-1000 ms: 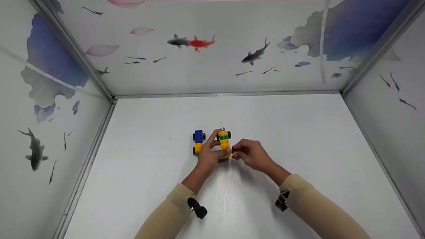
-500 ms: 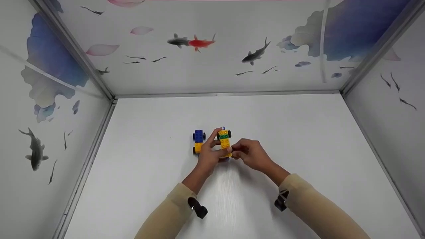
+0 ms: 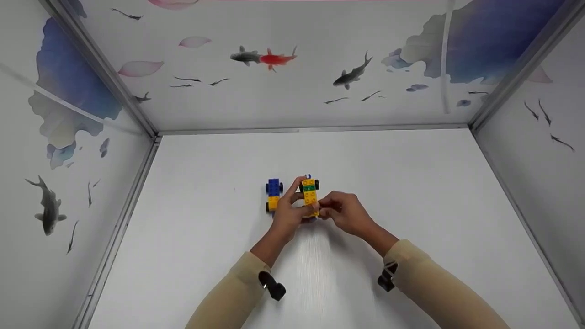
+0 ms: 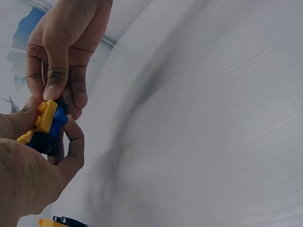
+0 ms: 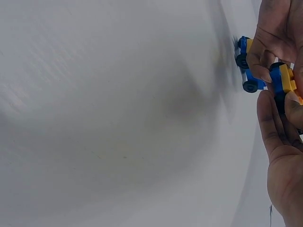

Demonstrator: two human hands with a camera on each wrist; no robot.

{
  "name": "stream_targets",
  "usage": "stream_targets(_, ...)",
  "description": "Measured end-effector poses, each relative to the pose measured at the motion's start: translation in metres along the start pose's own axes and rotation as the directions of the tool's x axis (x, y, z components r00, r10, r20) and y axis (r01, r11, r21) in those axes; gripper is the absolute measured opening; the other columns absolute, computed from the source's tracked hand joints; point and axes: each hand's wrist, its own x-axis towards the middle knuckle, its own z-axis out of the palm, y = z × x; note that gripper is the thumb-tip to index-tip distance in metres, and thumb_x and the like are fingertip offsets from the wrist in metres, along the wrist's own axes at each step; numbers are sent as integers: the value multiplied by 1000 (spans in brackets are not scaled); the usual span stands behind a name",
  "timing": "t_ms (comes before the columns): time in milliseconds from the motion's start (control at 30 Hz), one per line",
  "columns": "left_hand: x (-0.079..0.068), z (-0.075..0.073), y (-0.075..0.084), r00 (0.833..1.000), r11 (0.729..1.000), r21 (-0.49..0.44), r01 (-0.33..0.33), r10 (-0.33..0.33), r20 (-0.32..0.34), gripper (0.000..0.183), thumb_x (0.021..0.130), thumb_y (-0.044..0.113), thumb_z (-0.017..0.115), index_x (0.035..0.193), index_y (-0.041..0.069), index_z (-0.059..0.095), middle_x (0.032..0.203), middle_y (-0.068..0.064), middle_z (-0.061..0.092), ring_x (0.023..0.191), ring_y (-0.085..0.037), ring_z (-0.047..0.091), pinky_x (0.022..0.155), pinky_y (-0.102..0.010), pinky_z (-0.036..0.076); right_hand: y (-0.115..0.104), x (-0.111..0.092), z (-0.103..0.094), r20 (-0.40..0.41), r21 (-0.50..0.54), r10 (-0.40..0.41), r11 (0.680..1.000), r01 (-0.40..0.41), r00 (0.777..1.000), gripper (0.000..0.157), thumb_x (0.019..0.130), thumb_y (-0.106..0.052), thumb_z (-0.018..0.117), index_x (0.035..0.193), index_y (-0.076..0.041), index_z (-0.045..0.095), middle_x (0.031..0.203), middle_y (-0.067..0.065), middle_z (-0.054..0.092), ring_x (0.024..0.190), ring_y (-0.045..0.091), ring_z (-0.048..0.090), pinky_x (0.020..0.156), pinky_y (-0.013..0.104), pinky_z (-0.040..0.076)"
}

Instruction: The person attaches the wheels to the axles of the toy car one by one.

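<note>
My left hand (image 3: pixel 287 217) grips a toy brick car (image 3: pixel 310 195) with yellow and green studded bricks on top, a blue base and black wheels. Its thumb lies across the car's near end, the fingers underneath and along the left side. At the near right corner, my right hand (image 3: pixel 345 212) pinches a black wheel (image 5: pixel 280 101) between thumb and fingers, mostly covered by them in the head view. A blue hook-like piece (image 3: pixel 308 176) sticks out at the far end. Just left of the left hand stands a second brick car (image 3: pixel 273 187), blue and yellow with black wheels, its near part hidden.
The white tabletop (image 3: pixel 411 183) is bounded by a back wall (image 3: pixel 292 100) and side walls with painted fish and leaves. Metal strips (image 3: pixel 228 133) run along the table's edges. Black wrist devices (image 3: pixel 273 286) sit at both sleeves.
The held car's far end has shifted very slightly to the right. The wheel under the right fingertips shows less than before. Both hands otherwise keep their places, and the second car has not moved.
</note>
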Motion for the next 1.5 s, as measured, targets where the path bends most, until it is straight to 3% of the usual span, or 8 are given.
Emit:
stream_targets(167,0,-1,0,1000,1000,17,7,-7,-4,86,96,15,87,166,45,48,145,-13,65,114,-29,70,91,-39,69,1,0,1,7,18,6,1000,-6,1000,21,103,4,73,120,-6,79,112,11,80,93,20,77,87,38,70)
stream_targets(467,0,-1,-2,1000,1000,23,12,-12,1,87,97,15,86,169,41,45,147,-15,64,114,-28,71,89,-38,70,3,-1,3,3,5,26,1000,-26,1000,21,102,3,75,119,-9,80,113,10,81,93,18,75,84,27,67)
stream_targets(700,1,-1,-2,1000,999,24,23,-23,-6,85,97,14,86,166,46,47,147,-13,65,114,-29,71,90,-39,70,3,-1,3,8,22,32,999,-32,999,23,102,5,73,121,-8,79,112,11,80,92,18,76,84,32,68)
stream_targets(967,2,-1,-3,999,998,35,49,-48,-13,87,98,14,85,168,44,45,150,-12,64,120,-31,69,91,-39,69,3,0,4,9,6,47,999,-47,999,22,103,4,73,120,-8,79,112,10,80,93,18,75,84,37,69)
stream_targets(1233,4,0,-4,999,998,51,46,-46,-12,87,98,15,86,169,42,44,152,-14,64,126,-32,68,93,-39,69,5,0,3,11,4,43,999,-43,999,21,103,3,73,121,-7,79,112,10,80,93,18,75,84,32,68)
stream_targets(1500,8,1,-6,997,994,75,78,-76,-24,83,98,16,86,165,48,48,154,-15,62,124,-31,69,93,-39,69,10,0,6,7,14,37,999,-37,999,23,104,5,70,122,-6,79,113,10,80,95,17,75,83,22,63)
